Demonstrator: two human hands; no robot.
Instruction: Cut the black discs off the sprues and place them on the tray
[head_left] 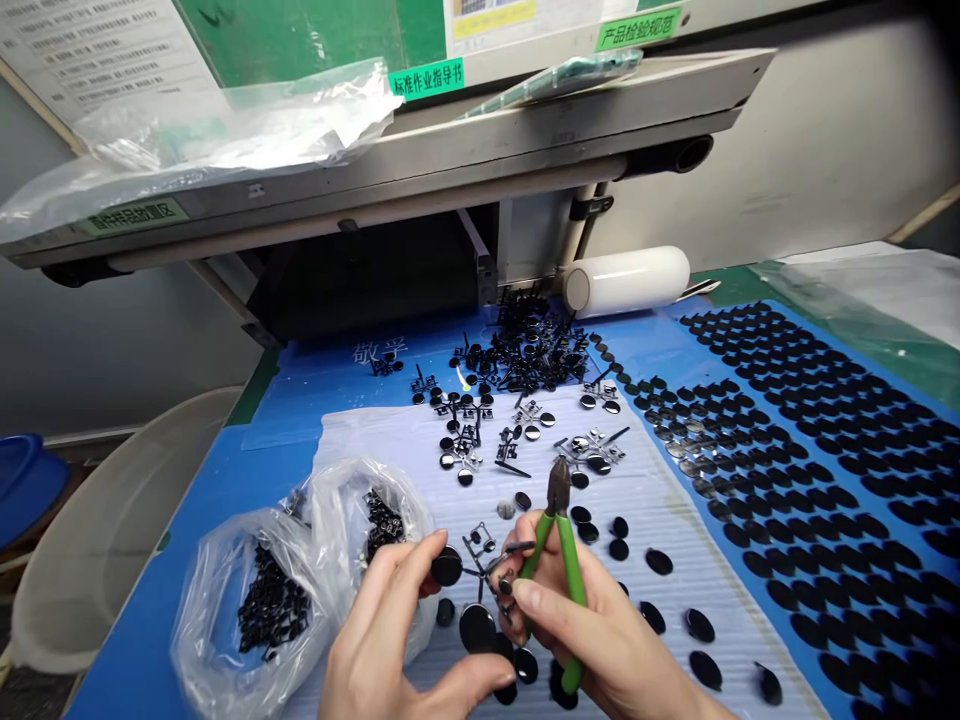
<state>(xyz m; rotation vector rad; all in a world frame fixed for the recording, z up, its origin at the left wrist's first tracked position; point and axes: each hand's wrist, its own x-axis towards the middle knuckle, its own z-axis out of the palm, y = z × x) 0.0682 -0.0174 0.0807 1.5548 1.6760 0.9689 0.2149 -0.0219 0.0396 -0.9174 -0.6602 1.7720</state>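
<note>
My right hand (574, 610) is closed around green-handled side cutters (571, 560), whose dark jaws point up and away. The fingertips of this hand also pinch a black plastic sprue (480, 575) carrying small clips and round black discs. At the left of the sprue, my left hand (397, 630) has its thumb and forefinger spread wide apart. The forefinger tip lies against a black disc (448, 566); whether it grips the disc cannot be made out. Below the sprue, a larger-looking disc (477, 628) shows between the hands.
Clear plastic bags (206, 590) of small black clips stand at the left. A pile of uncut sprues (532, 345) lies at the back. Rows of black discs (825, 400) cover the right side. A white roll (630, 280) lies below the metal shelf (420, 160).
</note>
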